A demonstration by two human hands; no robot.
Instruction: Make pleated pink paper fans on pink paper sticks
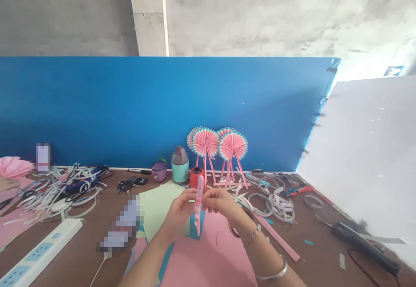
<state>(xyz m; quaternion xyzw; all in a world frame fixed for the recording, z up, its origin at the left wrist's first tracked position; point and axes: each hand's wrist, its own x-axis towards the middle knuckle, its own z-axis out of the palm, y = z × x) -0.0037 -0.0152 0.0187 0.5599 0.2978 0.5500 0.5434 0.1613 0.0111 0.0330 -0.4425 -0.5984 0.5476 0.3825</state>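
Folded paper fan: pink pleated strip, held upright between both hands above the pink sheet, mid-table
Blue board: backdrop at 12 o'clock
Table: brown, strewn with paper strips
Pink sheet: flat under the hands, 6 o'clock of the strip
Power strip: white, at 8 o'clock
Open fans: pink, standing at 12 o'clock against the board
Left hand: fingers pinching the strip's left side
Right hand: fingertips gripping its right side

One head-worn camera looks forward and slightly down, close over the table, facing the blue board.
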